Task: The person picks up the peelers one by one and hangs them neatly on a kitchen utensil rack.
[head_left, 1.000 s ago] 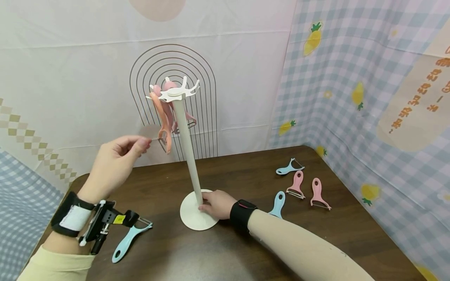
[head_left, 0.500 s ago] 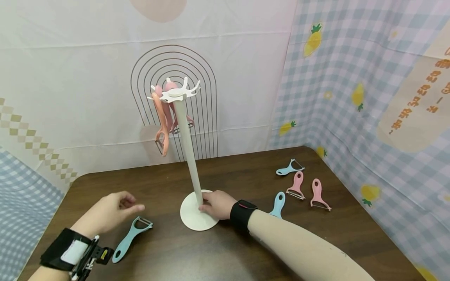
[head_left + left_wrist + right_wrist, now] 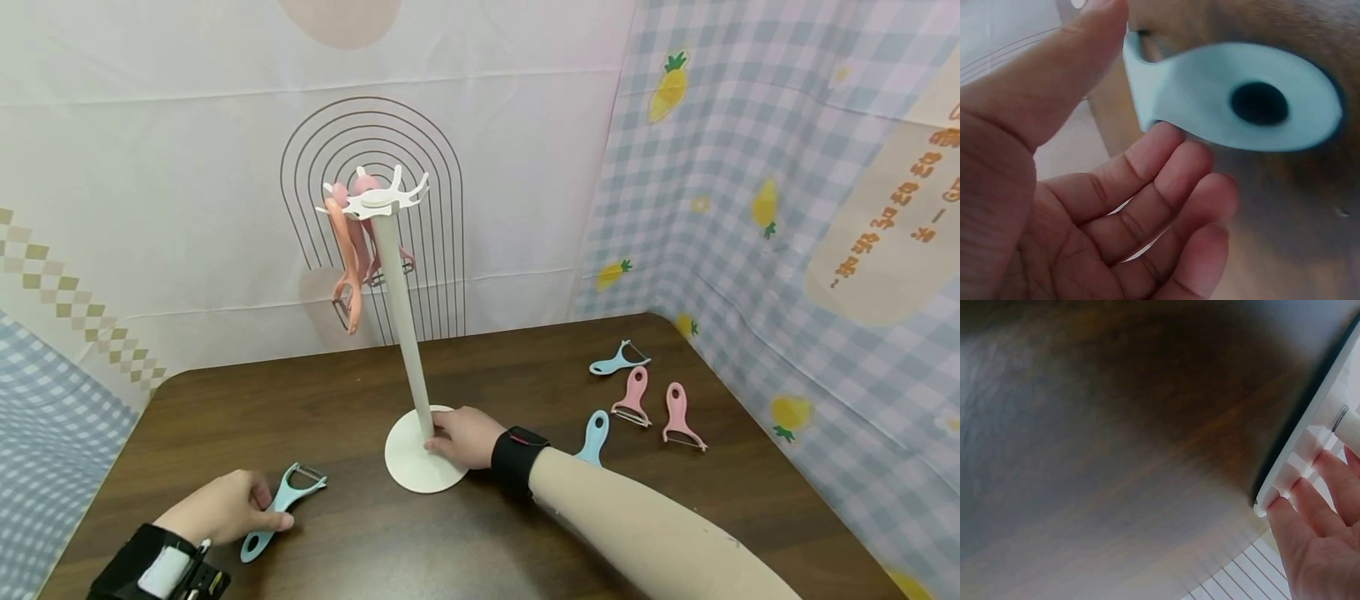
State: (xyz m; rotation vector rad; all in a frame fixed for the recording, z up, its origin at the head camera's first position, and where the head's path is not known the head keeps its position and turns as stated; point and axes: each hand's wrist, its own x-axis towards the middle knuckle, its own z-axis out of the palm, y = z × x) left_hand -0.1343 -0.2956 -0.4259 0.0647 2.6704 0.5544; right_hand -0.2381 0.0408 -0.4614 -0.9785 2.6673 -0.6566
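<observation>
1. Head view, left near: left hand is at the blue peeler, which lies on the worktop, blade end pointing far right. Thumb crosses over the handle, fingers at its far side; probably placed so to take it by the handle, away from the blade.
2. Head view, middle: right hand grips the white stand low on its pole, just above the base. Likely to steady it: tall, thin, loaded on one side.
3. Head view, stand top: orange peeler and pink peelers hang at the left and far hooks, blades down, seemingly by their handle ends.
4. Head view, right: two more pink peelers and two more blue peelers lie loose; the near blue one is partly hidden by the right forearm.
5. Left wrist view: left grip unclosed, thumb and loosely bent fingers apart, peeler beyond them. Firm contact: can't tell.
6. Right wrist view: right fingertips rest on the base beside the pole, probably bracing it; thumb not clearly shown.
</observation>
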